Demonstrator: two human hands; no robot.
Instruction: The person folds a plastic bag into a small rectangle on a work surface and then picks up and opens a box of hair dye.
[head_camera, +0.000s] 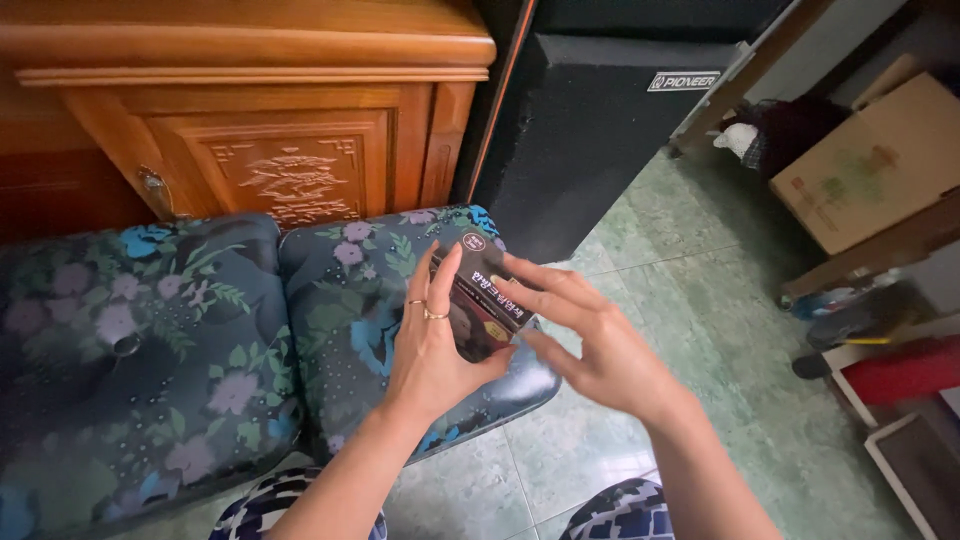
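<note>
Floral cushions lie at nine o'clock while a small dark box, judged light and stiff, is gripped by the left hand, its flat sides offering the surest hold, the right hand splayed, fingertips touching it.

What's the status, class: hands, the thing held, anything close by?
Left hand grips small dark box. Right hand open, fingertips on box's top edge. Floral cushion just beneath; nothing between the hands.

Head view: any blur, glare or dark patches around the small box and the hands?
Head view: daylight is soft and even; the small dark box is sharp, the right hand fingertips slightly motion-blurred, the left hand crisp; faint sheen on the green floor tiles; the black speaker is murky.
</note>
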